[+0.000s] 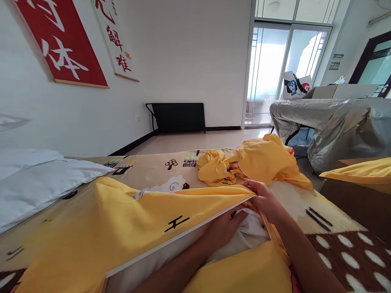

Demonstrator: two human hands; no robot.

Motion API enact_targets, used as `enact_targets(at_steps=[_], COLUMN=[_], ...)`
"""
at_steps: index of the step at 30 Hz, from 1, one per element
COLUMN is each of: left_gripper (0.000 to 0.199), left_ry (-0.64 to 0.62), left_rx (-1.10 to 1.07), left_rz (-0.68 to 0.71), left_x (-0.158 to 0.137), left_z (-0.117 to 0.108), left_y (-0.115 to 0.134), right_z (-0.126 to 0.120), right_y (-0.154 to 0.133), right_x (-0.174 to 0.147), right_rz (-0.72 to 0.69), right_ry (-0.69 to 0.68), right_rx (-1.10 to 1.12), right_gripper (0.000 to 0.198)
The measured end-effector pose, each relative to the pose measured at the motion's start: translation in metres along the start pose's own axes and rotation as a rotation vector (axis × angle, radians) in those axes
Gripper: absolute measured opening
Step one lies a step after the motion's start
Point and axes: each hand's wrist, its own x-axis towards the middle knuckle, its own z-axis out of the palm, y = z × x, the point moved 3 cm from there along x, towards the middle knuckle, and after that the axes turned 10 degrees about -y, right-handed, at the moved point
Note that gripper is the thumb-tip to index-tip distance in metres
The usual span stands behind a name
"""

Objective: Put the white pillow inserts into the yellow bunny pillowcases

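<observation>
A yellow duvet cover [128, 219] with black printed marks and a white-trimmed opening is spread across the bed in front of me. My right hand [264, 200] pinches the cover at the far right corner of this opening, thumb and fingers closed on the edge. My left hand [226, 226] reaches inside, under the raised upper layer. Its fingers, partly hidden by the cloth, are closed on the corner of a white quilt [252, 228] that lies within the cover. The two hands are close together but apart.
Crumpled yellow bedding [259, 158] lies at the bed's far right edge. White pillows [61, 175] rest at left. The bed has a patterned beige and brown blanket [345, 252]. A cardboard box [345, 203] with yellow cloth [363, 171] and a silver-covered table [330, 110] stand at right.
</observation>
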Motion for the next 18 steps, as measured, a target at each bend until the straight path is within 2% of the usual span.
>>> enact_targets(at_steps=[3,6,12,15,18], left_gripper=[0.037,0.042,0.033,0.023,0.023], left_ry=[0.109,0.151,0.140,0.129,0.120], left_rx=[-0.051,-0.045,0.023,0.005,-0.033], left_rz=[-0.110,-0.154,-0.114,-0.135,-0.157], left_x=[0.0018,0.0018,0.0043,0.0066,0.0074], left_z=[-0.0013,-0.0025,-0.0004,0.0022,0.0029], left_y=[-0.0085,-0.0095,-0.0026,-0.0028,-0.0054], right_z=[0.0001,0.0001,0.0016,0.0034,0.0052], right_y=[-0.0016,-0.0018,-0.0021,-0.0036,-0.0049], right_x=[0.0003,0.0005,-0.0012,-0.0014,-0.0007], right_rz=[0.009,0.006,0.003,-0.005,-0.003], right_ry=[0.016,0.022,0.000,-0.001,0.004], right_rx=[-0.034,-0.069,-0.078,-0.078,-0.079], right_gripper=[0.019,0.019,0.018,0.016,0.015])
